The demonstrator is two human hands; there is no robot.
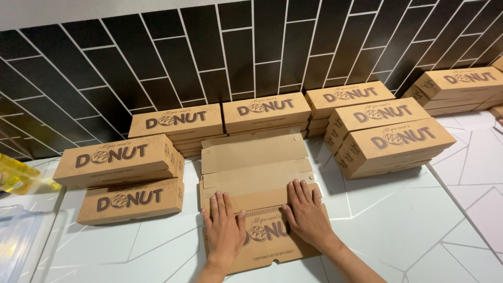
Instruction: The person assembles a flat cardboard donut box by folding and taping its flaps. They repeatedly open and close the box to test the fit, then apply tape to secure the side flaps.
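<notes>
So the flat cardboard box blank [255, 178] lies unfolded on the near middle of the white counter [398, 220], with stacks of finished boxes [390, 139] left, right and far. Left hand [224, 226] and right hand [306, 212] are both spread flat, pressing its near flap down. It looks light, thin corrugated board, stiff across panels but bendy at creases, so I'd grab along the flap edges, not mid-panel.

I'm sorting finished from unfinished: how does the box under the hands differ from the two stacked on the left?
The box under the hands lies flat and unfolded, its plain inside panels showing; the stacked boxes on the left are folded shut. It lies singly on the white counter, they sit one on another. The left hand and right hand press only on it. All are brown printed cardboard.
</notes>
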